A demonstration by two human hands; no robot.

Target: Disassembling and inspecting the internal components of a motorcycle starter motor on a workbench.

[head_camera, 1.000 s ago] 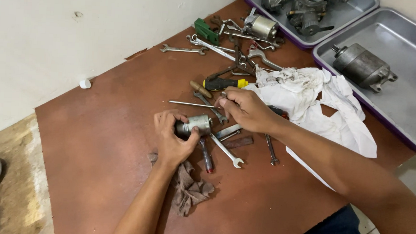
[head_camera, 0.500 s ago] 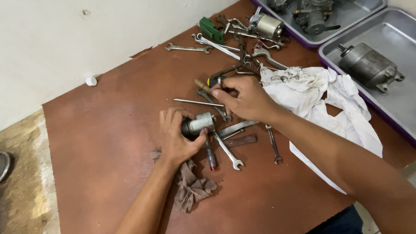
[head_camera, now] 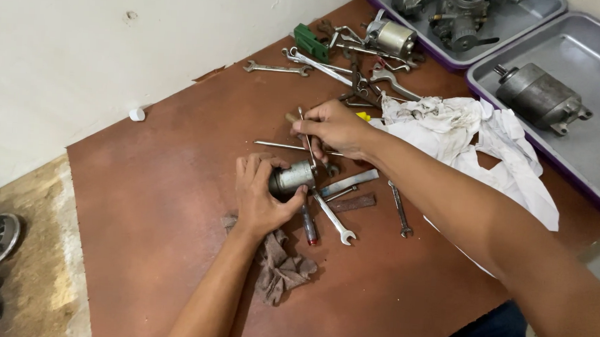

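— Reddish-brown bench (head_camera: 161,202) — what's on it?
— Left hand (head_camera: 261,197), grip closed round a small grey metal cylinder motor (head_camera: 292,178) lying mid-bench.
— And the right hand (head_camera: 336,127)?
— Fingers pinched on a thin metal rod (head_camera: 306,140), its tip at the motor — white crumpled rag (head_camera: 466,139) beside.

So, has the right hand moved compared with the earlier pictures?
Yes. The right hand has lifted slightly away from the metal cylinder held by the left hand, toward the white cloth.
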